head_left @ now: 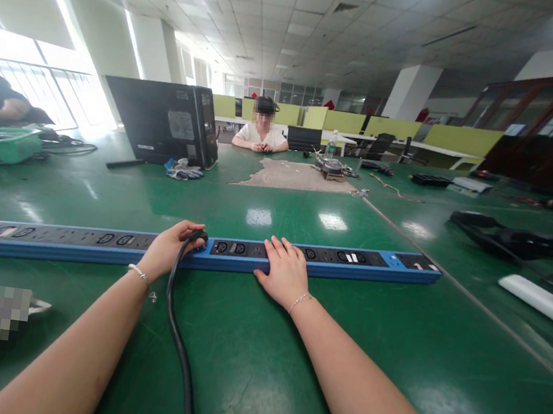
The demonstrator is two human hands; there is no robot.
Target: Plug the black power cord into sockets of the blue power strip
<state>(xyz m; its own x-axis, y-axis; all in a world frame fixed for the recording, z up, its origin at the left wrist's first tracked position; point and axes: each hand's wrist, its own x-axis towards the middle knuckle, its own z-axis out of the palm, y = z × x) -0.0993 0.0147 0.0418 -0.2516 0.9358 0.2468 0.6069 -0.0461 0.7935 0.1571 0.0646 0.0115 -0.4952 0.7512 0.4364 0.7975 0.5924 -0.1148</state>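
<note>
A long blue power strip [229, 265] with black socket panels lies across the green table in front of me. My left hand [170, 248] has its fingers closed on a black power plug [197, 235] at the strip, left of its middle. From the plug a thick black cable [175, 329] hangs down toward the near edge of the view. Whether the plug sits in a socket is hidden by my fingers. My right hand [285, 268] rests on the strip to the right, fingers spread flat over its top and the thumb along its near side.
A black computer case [160, 122] stands at the back left, with gloves [183, 169] beside it. A green basket [2, 145] is at far left. On the right lie a black object [514, 239] and a white bar [541, 303]. A person [262, 131] sits across the table.
</note>
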